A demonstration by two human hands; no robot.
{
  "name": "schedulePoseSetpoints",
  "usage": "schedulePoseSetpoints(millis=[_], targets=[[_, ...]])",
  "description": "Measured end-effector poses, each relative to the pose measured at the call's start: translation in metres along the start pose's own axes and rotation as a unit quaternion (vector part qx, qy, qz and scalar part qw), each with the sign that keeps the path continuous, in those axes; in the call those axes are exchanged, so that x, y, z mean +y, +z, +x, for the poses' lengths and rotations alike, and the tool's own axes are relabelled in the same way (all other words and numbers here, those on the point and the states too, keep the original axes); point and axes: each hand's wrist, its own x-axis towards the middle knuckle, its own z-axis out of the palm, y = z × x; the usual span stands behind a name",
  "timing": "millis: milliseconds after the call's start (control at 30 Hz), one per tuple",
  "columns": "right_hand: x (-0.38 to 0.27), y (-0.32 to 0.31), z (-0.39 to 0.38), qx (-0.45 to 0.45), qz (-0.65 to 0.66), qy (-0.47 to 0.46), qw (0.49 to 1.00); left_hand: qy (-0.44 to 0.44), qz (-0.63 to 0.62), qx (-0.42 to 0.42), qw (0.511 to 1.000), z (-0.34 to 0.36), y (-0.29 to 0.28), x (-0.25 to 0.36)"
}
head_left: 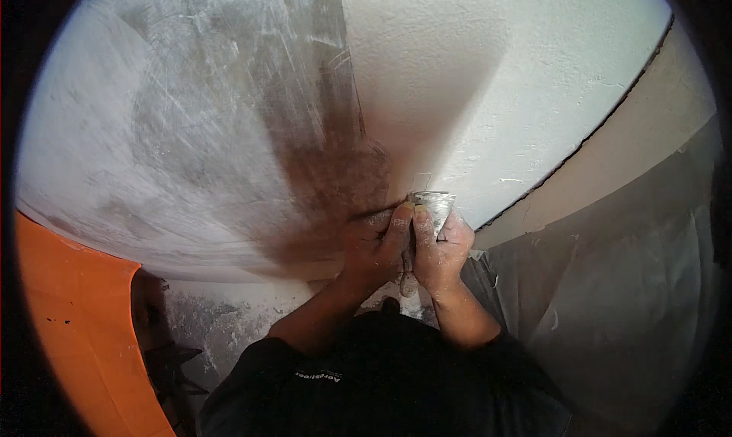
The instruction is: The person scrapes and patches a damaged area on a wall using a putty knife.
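Note:
A putty knife with a metal blade is held close to the wall, in front of my body. My left hand and my right hand are closed on it from both sides, thumbs side by side near the blade. A worn, whitish handle points down between my wrists. Beside my left thumb runs a thin dark edge; whether it is a second blade or a shadow I cannot tell. White dust coats my fingers, and most of their undersides are hidden.
Ahead, the wall has a grey, smeared area at left and a white textured area at right. A dark jagged gap borders the white part. Orange sheeting hangs at left, grey sheeting at right. The floor is spattered white.

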Motion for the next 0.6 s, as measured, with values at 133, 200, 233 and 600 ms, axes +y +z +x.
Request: schedulePoseSetpoints(millis=[133, 200, 233, 600], targets=[[0.000, 0.002, 0.001, 0.000, 0.019, 0.003, 1.000, -0.009, -0.022, 0.019, 1.000, 0.000, 0.002, 0.000], [0.001, 0.004, -0.001, 0.006, 0.025, 0.007, 1.000, -0.022, -0.013, 0.006, 1.000, 0.001, 0.000, -0.003], [0.001, 0.004, -0.002, 0.014, 0.031, 0.011, 0.999, -0.022, -0.012, 0.007, 1.000, 0.001, 0.000, -0.002], [-0.012, 0.006, 0.006, 0.012, 0.019, 0.006, 1.000, -0.033, -0.031, 0.037, 0.998, 0.005, 0.002, 0.024]])
